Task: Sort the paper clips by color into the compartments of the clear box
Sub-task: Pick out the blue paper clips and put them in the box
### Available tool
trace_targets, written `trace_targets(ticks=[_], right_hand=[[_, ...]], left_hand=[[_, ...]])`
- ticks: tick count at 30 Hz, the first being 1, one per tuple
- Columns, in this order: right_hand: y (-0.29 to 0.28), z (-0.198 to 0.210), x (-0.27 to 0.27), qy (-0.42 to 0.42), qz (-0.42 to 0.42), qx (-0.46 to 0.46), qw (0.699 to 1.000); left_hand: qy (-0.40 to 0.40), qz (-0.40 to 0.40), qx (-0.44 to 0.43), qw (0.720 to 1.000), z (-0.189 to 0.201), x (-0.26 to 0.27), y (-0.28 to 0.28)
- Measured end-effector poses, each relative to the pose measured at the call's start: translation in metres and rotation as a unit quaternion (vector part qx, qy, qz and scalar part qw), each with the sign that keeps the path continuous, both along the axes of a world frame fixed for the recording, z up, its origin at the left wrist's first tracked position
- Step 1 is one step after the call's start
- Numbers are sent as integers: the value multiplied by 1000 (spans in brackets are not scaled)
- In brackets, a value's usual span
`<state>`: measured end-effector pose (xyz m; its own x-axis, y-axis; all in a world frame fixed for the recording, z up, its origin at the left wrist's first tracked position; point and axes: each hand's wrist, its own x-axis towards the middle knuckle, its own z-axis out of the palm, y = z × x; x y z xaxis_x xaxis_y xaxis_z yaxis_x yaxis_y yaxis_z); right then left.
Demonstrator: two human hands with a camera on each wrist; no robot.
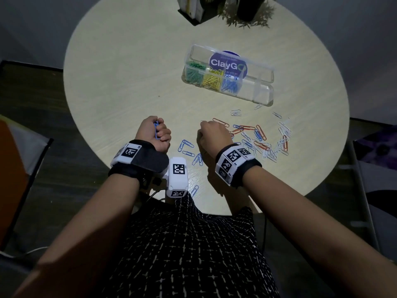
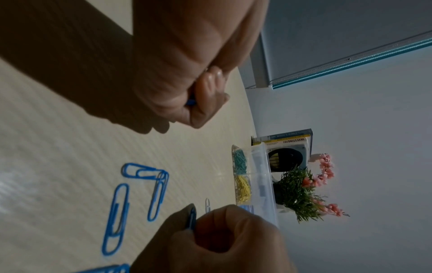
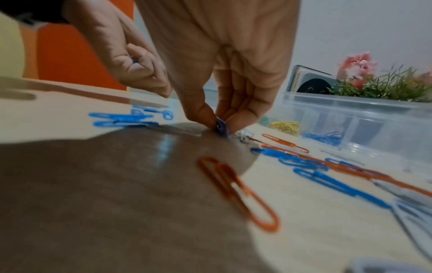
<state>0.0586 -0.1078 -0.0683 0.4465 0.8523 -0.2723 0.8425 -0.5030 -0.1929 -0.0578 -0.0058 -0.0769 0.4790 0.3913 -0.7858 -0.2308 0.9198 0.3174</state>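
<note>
The clear box [image 1: 263, 91] lies open at the far right of the round table, holding green clips [image 1: 193, 73], yellow clips [image 1: 212, 81] and blue clips [image 1: 230, 85] in separate compartments. My left hand [image 1: 158, 130] is fisted around a few blue clips [image 2: 190, 102] just above the table. Beside it, my right hand [image 3: 222, 120] pinches one blue clip [image 3: 222, 127] against the tabletop at the left edge of a mixed pile of red, blue and white clips [image 1: 261, 140]. More loose blue clips [image 1: 189, 152] lie between my hands.
A black holder with books [image 1: 198, 10] and a potted plant [image 1: 249, 17] stand at the table's far edge. A red clip [image 3: 238, 194] lies close under my right wrist. An orange chair [image 1: 10, 168] stands to the left of the table.
</note>
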Motion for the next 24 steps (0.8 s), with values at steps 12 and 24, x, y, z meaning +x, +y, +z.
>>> trace_targets(ticks=[12,24], right_hand=[[6,-1,-21,70,34,-3,997],[7,10,-11,-28,82,-41,995]], left_hand=[[7,19,1,1000,2,-4,-6],[24,43,8,999,1,-8,-7]])
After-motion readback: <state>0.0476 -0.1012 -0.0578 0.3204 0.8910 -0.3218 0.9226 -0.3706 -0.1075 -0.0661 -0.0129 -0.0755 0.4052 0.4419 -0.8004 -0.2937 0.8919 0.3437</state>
